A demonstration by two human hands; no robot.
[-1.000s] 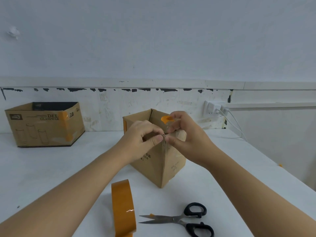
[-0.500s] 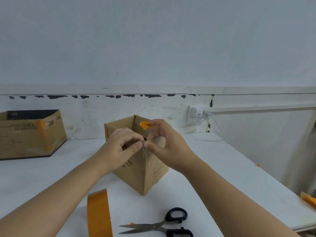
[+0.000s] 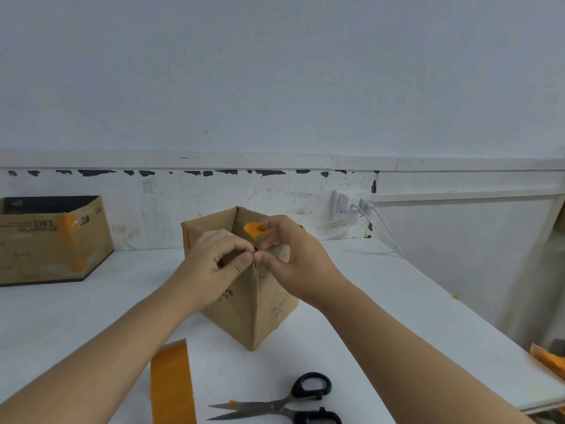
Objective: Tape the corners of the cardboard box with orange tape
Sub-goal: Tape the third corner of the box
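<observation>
at the near top corner of a small open cardboard box [image 3: 244, 304] standing mid-table [image 3: 351, 301], the left hand [image 3: 211, 264] and right hand [image 3: 287, 258] pinch a thin, floppy, sticky-looking strip of orange tape [image 3: 253, 229], probably best held by its edges, thumbs nearly touching.

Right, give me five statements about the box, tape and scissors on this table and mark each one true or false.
1. Both hands, left hand and right hand, meet at the near top corner of the cardboard box. True.
2. The scissors are in the right hand. False: they lie on the table.
3. The roll of orange tape stands on edge near the left forearm. True.
4. The box lies flattened. False: it stands upright, open-topped.
5. A second box sits at far left. True.
</observation>
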